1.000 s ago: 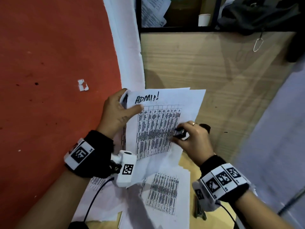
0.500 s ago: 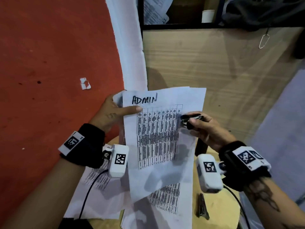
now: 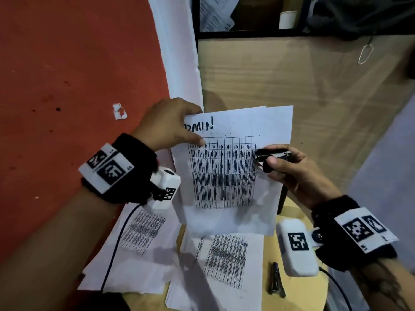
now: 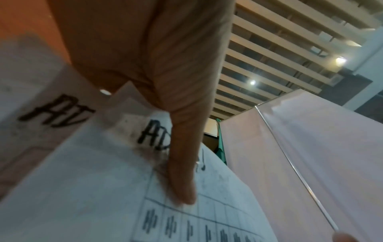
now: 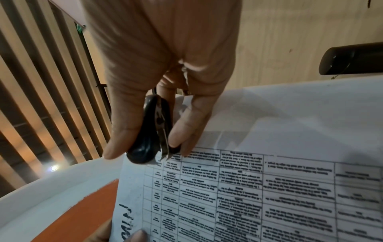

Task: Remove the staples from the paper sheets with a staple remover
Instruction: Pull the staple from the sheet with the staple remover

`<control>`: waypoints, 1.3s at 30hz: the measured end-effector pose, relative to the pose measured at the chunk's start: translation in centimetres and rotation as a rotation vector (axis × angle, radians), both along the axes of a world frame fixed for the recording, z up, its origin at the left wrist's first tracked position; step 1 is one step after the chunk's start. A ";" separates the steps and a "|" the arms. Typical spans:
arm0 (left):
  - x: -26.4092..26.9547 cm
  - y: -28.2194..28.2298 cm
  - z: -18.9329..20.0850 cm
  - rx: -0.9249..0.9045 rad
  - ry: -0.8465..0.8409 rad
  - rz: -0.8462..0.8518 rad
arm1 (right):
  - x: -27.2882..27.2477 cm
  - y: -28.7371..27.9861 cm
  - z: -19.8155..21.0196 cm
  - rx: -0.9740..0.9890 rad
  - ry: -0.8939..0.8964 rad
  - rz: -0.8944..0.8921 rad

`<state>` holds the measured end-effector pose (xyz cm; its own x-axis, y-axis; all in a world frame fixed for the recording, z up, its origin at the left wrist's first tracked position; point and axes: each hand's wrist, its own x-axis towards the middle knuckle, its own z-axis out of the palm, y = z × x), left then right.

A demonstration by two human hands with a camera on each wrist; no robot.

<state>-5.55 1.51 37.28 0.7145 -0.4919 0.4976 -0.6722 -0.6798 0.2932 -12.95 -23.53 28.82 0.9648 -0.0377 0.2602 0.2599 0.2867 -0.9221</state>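
Note:
I hold a stapled set of printed sheets (image 3: 226, 176) upright above the table, with "ADMIN!" handwritten across the top. My left hand (image 3: 190, 136) pinches its top left corner, thumb (image 4: 182, 180) flat on the front page and fingers behind. My right hand (image 3: 277, 158) grips a black staple remover (image 3: 269, 154) between thumb and fingers at the sheet's right edge. In the right wrist view the staple remover (image 5: 151, 135) has its metal teeth against the paper (image 5: 269, 188) at the corner of the printed table. No staple is visible.
More printed sheets (image 3: 226, 261) lie spread on the round yellow table (image 3: 301, 297) below my hands. A small dark metal tool (image 3: 275, 280) lies at their right. A wooden panel (image 3: 292, 81) stands ahead, red floor (image 3: 67, 75) to the left.
My right hand has turned palm-side up and risen with the staple remover to the sheet's upper right edge. My left hand has slid further over the top left corner, covering the "A".

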 end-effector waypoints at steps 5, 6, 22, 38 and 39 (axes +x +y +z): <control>0.2 0.1 0.0 -0.098 0.216 -0.159 | -0.9 -0.4 -0.2 -0.023 0.001 -0.026; 0.1 0.0 -0.1 -0.107 0.237 -0.179 | -1.0 -0.3 -0.3 -0.023 0.005 -0.028; -0.5 0.9 -0.4 -0.167 0.213 -0.214 | -2.4 -0.2 -0.8 0.021 -0.013 -0.086; 0.2 0.9 -1.5 -0.107 0.077 -0.131 | -3.6 1.0 -0.5 -0.263 -0.187 -0.376; 0.4 0.8 -1.6 -0.105 0.073 -0.132 | -3.6 0.9 -0.6 -0.262 -0.187 -0.364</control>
<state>-5.16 2.30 35.72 0.6832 -0.5318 0.5004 -0.7280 -0.5498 0.4095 -16.53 -22.59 28.19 0.8366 -0.2742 0.4742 0.4687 -0.0896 -0.8788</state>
